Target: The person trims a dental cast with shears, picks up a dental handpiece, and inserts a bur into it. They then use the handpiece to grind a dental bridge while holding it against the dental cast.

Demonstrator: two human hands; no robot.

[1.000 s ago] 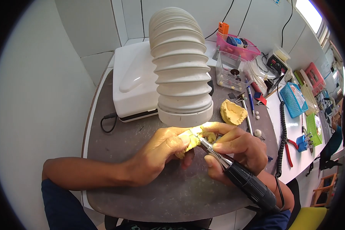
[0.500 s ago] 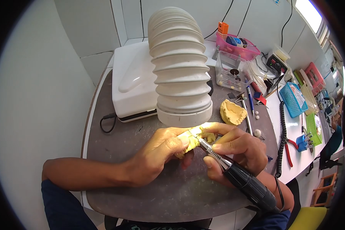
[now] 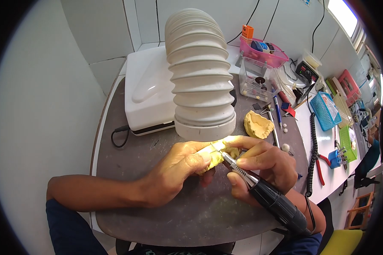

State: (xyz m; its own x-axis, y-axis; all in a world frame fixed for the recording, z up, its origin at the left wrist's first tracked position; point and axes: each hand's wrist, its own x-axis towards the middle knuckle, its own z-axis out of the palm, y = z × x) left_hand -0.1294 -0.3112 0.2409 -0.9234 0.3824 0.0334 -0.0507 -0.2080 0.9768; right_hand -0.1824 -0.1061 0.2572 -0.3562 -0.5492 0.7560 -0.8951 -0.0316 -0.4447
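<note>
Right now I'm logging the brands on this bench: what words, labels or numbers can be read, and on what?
None can be read.
orange box: print too small.
control unit: markings blurred.
handpiece in the right hand, yellow cast in the left hand: no lettering shows.

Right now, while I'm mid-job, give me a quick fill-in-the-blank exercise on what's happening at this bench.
1. The yellow dental cast is pinched in the fingers of the ____ hand.
2. The right hand grips a rotary handpiece whose body is coloured ____.
3. A second cast lies untouched on the table, to the ____ of the corrugated hose.

Missing words: left; black; right.
</note>
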